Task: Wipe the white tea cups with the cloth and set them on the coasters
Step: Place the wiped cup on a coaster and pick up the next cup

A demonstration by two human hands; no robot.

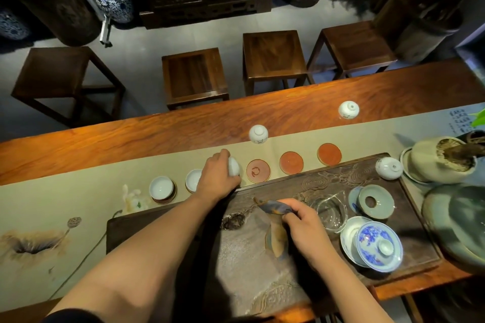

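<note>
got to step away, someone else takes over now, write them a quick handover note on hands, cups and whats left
Left hand grips a white tea cup, lowering it by the row of coasters. Right hand holds the cloth over the tea tray.
Done: two cups upright on coasters.
Left: three bare coasters; three upturned cups unwiped.

The tea tray (341,183) sits on the table runner (78,207). Behind the tea tray is a row of coasters (291,162). Two cups (161,187) stand on coasters left of the tray's far edge. Two upside-down cups (258,134) sit farther behind. A gaiwan (372,244) sits on the tray's right side.
</note>
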